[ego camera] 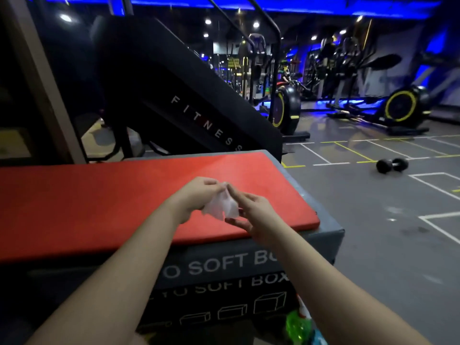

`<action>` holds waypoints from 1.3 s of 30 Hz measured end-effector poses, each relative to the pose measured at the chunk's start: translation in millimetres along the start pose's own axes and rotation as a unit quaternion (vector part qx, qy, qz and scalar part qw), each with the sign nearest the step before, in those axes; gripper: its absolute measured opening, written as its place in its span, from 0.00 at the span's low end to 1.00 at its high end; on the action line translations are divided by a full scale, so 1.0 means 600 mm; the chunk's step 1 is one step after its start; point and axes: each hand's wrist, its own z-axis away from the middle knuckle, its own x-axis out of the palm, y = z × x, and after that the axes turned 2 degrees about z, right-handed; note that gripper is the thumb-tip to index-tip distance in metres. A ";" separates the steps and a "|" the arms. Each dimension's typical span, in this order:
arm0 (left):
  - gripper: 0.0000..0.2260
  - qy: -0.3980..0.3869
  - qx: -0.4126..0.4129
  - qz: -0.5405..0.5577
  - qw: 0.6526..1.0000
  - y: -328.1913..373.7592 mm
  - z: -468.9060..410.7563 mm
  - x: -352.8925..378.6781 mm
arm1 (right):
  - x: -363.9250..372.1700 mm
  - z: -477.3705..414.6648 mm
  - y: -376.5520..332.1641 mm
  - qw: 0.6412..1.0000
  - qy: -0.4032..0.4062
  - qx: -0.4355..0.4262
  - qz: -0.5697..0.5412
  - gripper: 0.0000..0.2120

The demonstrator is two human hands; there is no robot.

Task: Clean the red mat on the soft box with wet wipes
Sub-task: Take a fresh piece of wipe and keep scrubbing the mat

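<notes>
Left hand (196, 194) and right hand (252, 211) pinch wet wipe (220, 205) above crosswise red mat (99, 200).

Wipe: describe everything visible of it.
The wipe is a small white sheet, thin and slightly see-through, soft like damp tissue. It is crumpled and only partly unfolded, and hangs in loose folds from its top. The left hand pinches its upper left part. The right hand holds its top and right edge between fingers and thumb. It sits over the near right part of the mat. Whether it touches the mat cannot be told.
</notes>
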 end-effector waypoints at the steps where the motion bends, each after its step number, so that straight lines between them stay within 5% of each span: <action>1: 0.15 0.003 0.002 0.010 1.000 -0.012 -0.012 0.012 | -0.007 -0.013 0.007 1.000 0.012 0.009 0.004 0.21; 6: 0.07 0.071 -0.022 0.099 0.992 -0.090 -0.067 0.033 | -0.055 -0.089 0.005 0.991 0.133 0.005 -0.022 0.11; 18: 0.10 0.122 -0.066 0.241 0.961 -0.132 -0.147 0.015 | -0.101 -0.229 0.012 0.953 0.286 -0.097 0.039 0.04; 29: 0.09 0.078 -0.046 0.344 0.935 -0.127 -0.148 0.021 | -0.131 -0.237 0.019 0.966 0.242 -0.066 0.056 0.06; 35: 0.13 0.015 -0.176 0.290 0.941 -0.108 -0.121 0.033 | -0.142 -0.206 0.005 0.961 0.259 -0.058 0.076 0.06; 39: 0.17 0.061 -0.177 0.312 0.932 -0.102 -0.109 0.045 | -0.144 -0.177 -0.007 0.975 0.221 -0.034 0.006 0.05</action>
